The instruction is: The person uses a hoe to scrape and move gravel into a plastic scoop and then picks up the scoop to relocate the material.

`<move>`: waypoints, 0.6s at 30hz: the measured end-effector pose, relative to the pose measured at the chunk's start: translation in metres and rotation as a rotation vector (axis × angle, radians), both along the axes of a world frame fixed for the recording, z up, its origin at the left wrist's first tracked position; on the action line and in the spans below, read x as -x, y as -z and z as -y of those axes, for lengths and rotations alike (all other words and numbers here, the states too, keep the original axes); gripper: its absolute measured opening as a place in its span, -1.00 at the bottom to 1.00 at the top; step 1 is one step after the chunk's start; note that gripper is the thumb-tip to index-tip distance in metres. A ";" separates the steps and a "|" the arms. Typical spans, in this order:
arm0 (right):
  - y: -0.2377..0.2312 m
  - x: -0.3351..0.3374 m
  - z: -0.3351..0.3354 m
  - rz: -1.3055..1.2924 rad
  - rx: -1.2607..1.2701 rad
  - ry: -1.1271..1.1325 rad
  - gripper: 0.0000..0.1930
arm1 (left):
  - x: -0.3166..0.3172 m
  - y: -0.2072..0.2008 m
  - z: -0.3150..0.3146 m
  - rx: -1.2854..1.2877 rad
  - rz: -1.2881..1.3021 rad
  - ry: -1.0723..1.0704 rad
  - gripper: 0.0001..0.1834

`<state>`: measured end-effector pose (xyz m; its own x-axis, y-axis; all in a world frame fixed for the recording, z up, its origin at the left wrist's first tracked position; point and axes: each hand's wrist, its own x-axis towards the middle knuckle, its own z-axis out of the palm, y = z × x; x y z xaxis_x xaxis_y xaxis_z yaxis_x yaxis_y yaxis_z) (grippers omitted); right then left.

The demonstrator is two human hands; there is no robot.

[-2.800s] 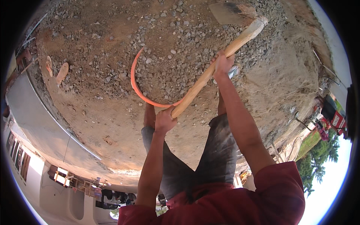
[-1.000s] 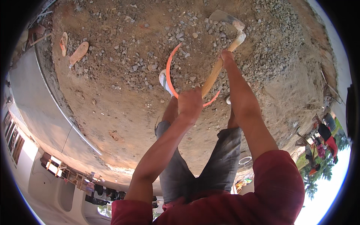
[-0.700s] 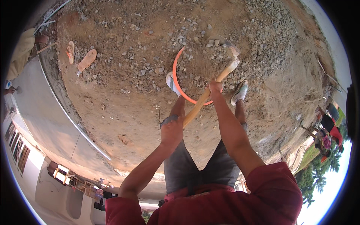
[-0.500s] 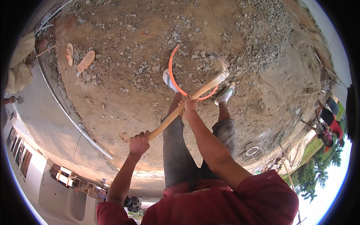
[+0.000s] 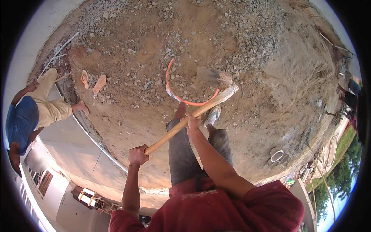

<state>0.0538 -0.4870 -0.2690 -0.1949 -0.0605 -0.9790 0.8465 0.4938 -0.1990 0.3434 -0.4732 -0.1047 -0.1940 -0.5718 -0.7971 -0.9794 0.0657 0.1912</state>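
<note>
Both my hands grip the wooden handle of a hoe (image 5: pixel 176 129), which slants up to the right across my legs. My left hand (image 5: pixel 138 155) is closed round its lower end. Further up the shaft, my right hand (image 5: pixel 192 121) is wrapped round it near my left knee. At the far end, the hoe's broad grey blade (image 5: pixel 214 76) is over the gravelly dirt, its face showing. An orange curved band (image 5: pixel 169 75) arcs between my feet and the blade, and the handle crosses over it.
Gravel and dirt (image 5: pixel 154 50) spread ahead. Two loose sandals (image 5: pixel 99 84) lie at left, near a person in a blue shirt (image 5: pixel 29 116) by a pale edging strip (image 5: pixel 92 137). Pipe-like rings (image 5: pixel 277 156) are at right. Another person (image 5: pixel 351 98) stands at the far right.
The hoe blade has shifted nearer my feet and tilted, showing more of its face. My view has turned, and more of the person at left shows.
</note>
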 end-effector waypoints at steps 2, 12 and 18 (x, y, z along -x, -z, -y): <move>-0.009 0.078 -0.002 -0.179 0.005 0.012 -0.62 | 0.094 -0.020 -0.006 -0.097 -0.042 -0.060 -0.75; -0.001 0.528 -0.186 -0.431 -0.311 -1.442 -0.47 | 0.328 -0.038 -0.061 -0.266 -0.710 -0.407 -0.61; -0.031 0.488 -0.241 -0.348 -0.344 -2.035 -0.23 | 0.090 -0.043 -0.112 0.042 -0.220 -0.940 -0.77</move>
